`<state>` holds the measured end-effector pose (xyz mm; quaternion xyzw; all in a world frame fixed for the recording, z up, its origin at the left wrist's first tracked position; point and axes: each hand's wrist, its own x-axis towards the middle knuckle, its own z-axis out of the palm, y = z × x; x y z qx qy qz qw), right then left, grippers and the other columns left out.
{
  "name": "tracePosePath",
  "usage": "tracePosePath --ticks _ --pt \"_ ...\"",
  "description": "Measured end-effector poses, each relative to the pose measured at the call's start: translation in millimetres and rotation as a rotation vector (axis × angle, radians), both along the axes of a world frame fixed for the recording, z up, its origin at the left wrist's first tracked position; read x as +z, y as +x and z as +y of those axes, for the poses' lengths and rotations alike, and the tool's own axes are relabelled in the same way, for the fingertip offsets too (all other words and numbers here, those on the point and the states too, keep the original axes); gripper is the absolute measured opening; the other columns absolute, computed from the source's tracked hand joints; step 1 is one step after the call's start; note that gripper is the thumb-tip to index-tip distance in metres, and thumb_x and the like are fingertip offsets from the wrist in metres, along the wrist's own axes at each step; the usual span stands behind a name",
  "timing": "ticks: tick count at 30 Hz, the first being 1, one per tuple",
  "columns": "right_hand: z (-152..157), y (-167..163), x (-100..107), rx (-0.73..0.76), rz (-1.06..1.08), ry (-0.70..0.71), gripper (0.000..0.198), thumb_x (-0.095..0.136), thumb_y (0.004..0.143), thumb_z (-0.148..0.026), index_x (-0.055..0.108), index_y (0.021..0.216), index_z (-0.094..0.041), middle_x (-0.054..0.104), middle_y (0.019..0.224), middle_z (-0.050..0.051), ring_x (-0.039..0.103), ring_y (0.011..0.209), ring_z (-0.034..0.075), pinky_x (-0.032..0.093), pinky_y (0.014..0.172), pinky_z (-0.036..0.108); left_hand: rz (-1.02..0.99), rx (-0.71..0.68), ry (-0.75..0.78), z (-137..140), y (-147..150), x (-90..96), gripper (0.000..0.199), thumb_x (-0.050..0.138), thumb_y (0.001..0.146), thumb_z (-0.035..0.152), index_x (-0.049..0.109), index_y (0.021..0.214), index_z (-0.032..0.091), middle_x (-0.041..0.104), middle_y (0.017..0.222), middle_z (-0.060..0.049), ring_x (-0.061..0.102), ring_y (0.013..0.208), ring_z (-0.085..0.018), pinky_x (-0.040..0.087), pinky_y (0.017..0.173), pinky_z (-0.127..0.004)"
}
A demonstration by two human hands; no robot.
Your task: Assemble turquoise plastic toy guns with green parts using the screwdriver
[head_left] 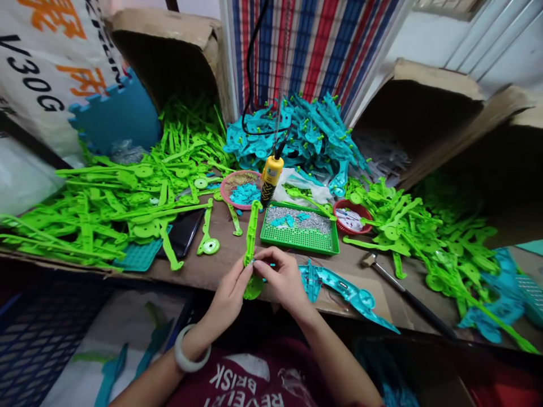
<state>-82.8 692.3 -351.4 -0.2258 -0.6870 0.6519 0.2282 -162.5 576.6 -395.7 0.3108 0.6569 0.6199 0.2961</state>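
Observation:
My left hand [231, 284] is closed around a long green plastic part [251, 232], held upright near the table's front edge. Its rounded lower end shows below my fingers. My right hand [283, 278] pinches against the same part from the right; a small bit between its thumb and finger is too tiny to name. Just right of my right hand lies a blue plastic part [348, 289] shaped like a crossbow body. Beyond my hands stands a green tray [299, 244] with many small metal pieces and a few blue bits.
A yellow electric screwdriver [271, 169] hangs by a cord beside a pink basket [227, 198] of blue bits. Green parts [139, 181] pile up left, more at right, blue parts [297, 135] behind. A hammer [407, 294] and a red bowl [367, 227] sit at right.

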Motion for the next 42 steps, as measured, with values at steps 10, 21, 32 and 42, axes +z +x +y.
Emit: tracePosePath --ticks 10,21,32,42 --pt "3 4 -6 -0.001 -0.113 0.116 0.008 0.065 0.082 -0.025 0.063 0.078 -0.018 0.062 0.073 -0.001 0.056 0.07 0.013 0.046 0.066 0.025 -0.1 0.15 0.009 5 14 -12.5 0.05 0.044 0.099 0.061 0.064 0.115 0.018 0.068 0.122 -0.01 0.06 0.12 -0.025 0.044 0.105 -0.034" --pt "8 7 -14 0.085 -0.11 -0.007 0.01 0.067 0.082 -0.024 0.064 0.075 -0.017 0.062 0.072 -0.002 0.055 0.069 0.012 0.044 0.064 0.023 -0.154 0.15 -0.026 3 12 -14.4 0.049 0.05 0.095 0.063 0.068 0.101 0.017 0.07 0.103 -0.007 0.064 0.098 -0.023 0.05 0.081 -0.029" --pt "16 10 -12 0.129 -0.141 -0.099 0.027 0.077 0.077 -0.039 0.063 0.071 -0.017 0.058 0.06 -0.005 0.05 0.057 0.009 0.039 0.054 0.022 -0.141 0.052 -0.068 -2 8 -17.9 0.047 0.051 0.097 0.06 0.07 0.101 0.017 0.07 0.097 -0.006 0.063 0.092 -0.022 0.05 0.081 -0.029" --pt "24 13 -17 0.244 -0.199 -0.113 0.024 0.072 0.082 -0.036 0.06 0.073 -0.017 0.067 0.063 -0.002 0.061 0.055 0.012 0.044 0.053 0.022 -0.12 -0.049 -0.102 -5 2 -20.7 0.044 0.049 0.098 0.056 0.069 0.093 0.017 0.067 0.089 -0.005 0.059 0.081 -0.02 0.047 0.075 -0.027"
